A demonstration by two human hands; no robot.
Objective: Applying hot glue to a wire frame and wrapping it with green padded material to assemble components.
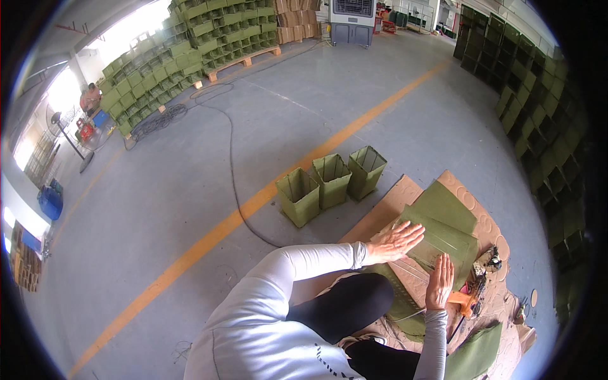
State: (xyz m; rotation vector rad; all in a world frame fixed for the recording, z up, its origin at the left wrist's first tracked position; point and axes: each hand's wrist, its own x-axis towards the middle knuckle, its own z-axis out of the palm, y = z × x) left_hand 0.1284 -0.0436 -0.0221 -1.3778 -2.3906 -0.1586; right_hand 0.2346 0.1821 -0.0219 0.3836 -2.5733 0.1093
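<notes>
My left hand (398, 242) lies flat, fingers stretched out, at the left edge of a green sheet (438, 237). Closer to me, my right hand (440, 283) is held on edge with its fingers straight, beside the same sheet's near side; whether it touches the sheet, I cannot tell. Neither hand grips anything. Another green sheet (446, 206) sticks out from under the first on the far side. Brown cardboard (411, 282) shows beneath and between my hands. Right of my right hand rests an orange tool (464, 301), its kind unclear.
Three open-topped green boxes, the nearest a square box (299, 201), stand on the floor ahead. A green piece (475, 354) lies at the near right. Stacked green boxes (538, 107) line the right; more stacks (221, 31) rise far left. A dark cable (233, 164) crosses the floor.
</notes>
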